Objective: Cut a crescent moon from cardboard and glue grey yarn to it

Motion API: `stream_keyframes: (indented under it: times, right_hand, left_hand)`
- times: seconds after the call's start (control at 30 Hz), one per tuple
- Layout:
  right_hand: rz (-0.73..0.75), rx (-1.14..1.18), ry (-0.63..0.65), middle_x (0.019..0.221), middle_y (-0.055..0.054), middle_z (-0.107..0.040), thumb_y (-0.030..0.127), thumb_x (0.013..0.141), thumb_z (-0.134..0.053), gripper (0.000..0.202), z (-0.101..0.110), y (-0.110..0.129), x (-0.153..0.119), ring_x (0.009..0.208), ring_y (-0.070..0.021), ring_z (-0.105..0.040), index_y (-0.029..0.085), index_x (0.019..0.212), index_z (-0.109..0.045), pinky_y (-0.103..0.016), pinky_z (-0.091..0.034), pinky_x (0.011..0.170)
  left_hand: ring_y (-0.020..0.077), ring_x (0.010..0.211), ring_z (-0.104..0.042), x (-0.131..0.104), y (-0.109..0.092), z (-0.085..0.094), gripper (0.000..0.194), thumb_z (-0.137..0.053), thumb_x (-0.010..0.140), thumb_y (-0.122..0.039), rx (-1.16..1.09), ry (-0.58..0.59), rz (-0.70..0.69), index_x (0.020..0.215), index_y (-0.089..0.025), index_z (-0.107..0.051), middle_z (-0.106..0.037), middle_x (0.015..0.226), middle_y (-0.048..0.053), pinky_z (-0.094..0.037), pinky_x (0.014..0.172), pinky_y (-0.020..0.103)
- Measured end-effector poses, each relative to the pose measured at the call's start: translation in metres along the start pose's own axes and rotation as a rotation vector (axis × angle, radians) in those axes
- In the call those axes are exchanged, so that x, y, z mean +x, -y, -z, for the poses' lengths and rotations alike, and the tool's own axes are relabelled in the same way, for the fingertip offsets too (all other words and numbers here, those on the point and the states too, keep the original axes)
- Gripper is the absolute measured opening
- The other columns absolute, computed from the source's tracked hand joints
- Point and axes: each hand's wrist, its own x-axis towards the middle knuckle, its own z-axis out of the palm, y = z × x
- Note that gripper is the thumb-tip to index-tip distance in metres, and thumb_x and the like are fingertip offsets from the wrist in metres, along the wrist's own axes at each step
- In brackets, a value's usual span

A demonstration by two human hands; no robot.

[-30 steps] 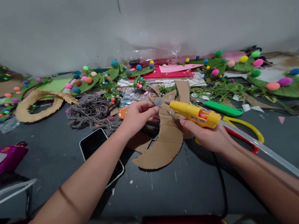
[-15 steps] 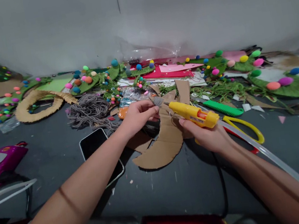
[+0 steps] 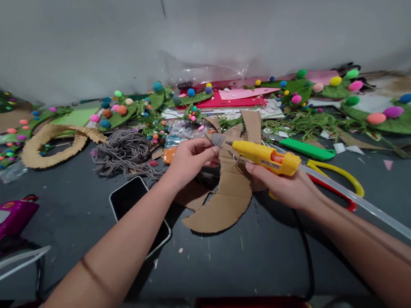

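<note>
My right hand (image 3: pixel 286 183) is wrapped round a yellow hot glue gun (image 3: pixel 266 157), with a long clear glue stick (image 3: pixel 379 217) sticking out of its back. The gun's nozzle points left at the upper end of a cardboard crescent (image 3: pixel 223 203). Grey yarn (image 3: pixel 217 140) is wound round that end. My left hand (image 3: pixel 195 158) is closed at the crescent's inner edge, thumb beside the wound yarn; its other fingertips are partly hidden. More dark grey yarn (image 3: pixel 208 178) lies below this hand.
A phone (image 3: pixel 130 199) lies under my left forearm, near a tangle of grey yarn (image 3: pixel 123 151). Scissors (image 3: pixel 336 175) and a green comb (image 3: pixel 307 148) are at the right. A purple glue gun (image 3: pixel 2 228) and a cardboard ring (image 3: pixel 40 159) sit left. Pompom-covered green leaves (image 3: pixel 389 119) line the back.
</note>
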Motion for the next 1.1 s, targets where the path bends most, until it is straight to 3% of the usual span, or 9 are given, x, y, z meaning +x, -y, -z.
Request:
stream_keyframes:
  times: [0.33,0.47,0.63,0.9,1.1]
  right_hand:
    - [0.003,0.037,0.040,0.081,-0.006,-0.070,0.051,0.087,-0.065,0.034,-0.0016,-0.0050,0.0019,0.070,-0.0210,-0.064,0.019,0.096,-0.073,-0.033,-0.051,0.062]
    - [-0.005,0.035,0.042,0.074,-0.005,-0.066,0.055,0.087,-0.064,0.034,-0.0014,-0.0070,0.0030,0.065,-0.0199,-0.061,0.021,0.083,-0.069,-0.033,-0.049,0.058]
    - [0.081,-0.044,0.014,0.057,0.001,-0.051,0.053,0.087,-0.063,0.040,-0.0026,-0.0045,0.0009,0.054,-0.0149,-0.047,0.023,0.064,-0.056,-0.031,-0.038,0.051]
    - [0.055,0.006,0.029,0.064,-0.001,-0.058,0.052,0.089,-0.062,0.034,-0.0024,-0.0021,0.0004,0.058,-0.0160,-0.052,0.021,0.075,-0.063,-0.032,-0.042,0.055]
    - [0.083,-0.015,-0.001,0.058,0.002,-0.051,0.051,0.087,-0.065,0.038,-0.0051,-0.0030,-0.0001,0.054,-0.0133,-0.046,0.022,0.065,-0.054,-0.029,-0.038,0.052]
  left_hand:
    - [0.0105,0.065,-0.068,0.0002,0.0006,0.0003,0.021,-0.076,0.082,-0.033,0.016,-0.001,0.005,0.079,-0.015,-0.066,-0.068,0.071,-0.001,-0.061,0.069,0.024]
    - [0.0104,0.065,-0.068,-0.0003,0.0000,0.0003,0.020,-0.076,0.082,-0.032,0.018,-0.001,0.004,0.079,-0.015,-0.065,-0.068,0.071,-0.001,-0.061,0.068,0.024]
    - [0.0099,0.064,-0.068,-0.0004,-0.0001,-0.0004,0.020,-0.075,0.083,-0.031,0.014,0.005,0.000,0.078,-0.014,-0.066,-0.068,0.071,-0.001,-0.060,0.068,0.023]
    - [0.0096,0.063,-0.068,0.0006,0.0008,0.0000,0.018,-0.075,0.083,-0.029,0.010,-0.001,-0.005,0.078,-0.015,-0.066,-0.068,0.070,-0.001,-0.060,0.067,0.023]
    - [0.0086,0.063,-0.069,0.0010,0.0023,0.0010,0.017,-0.074,0.084,-0.028,-0.004,0.010,-0.022,0.078,-0.015,-0.066,-0.069,0.070,-0.002,-0.060,0.066,0.020]
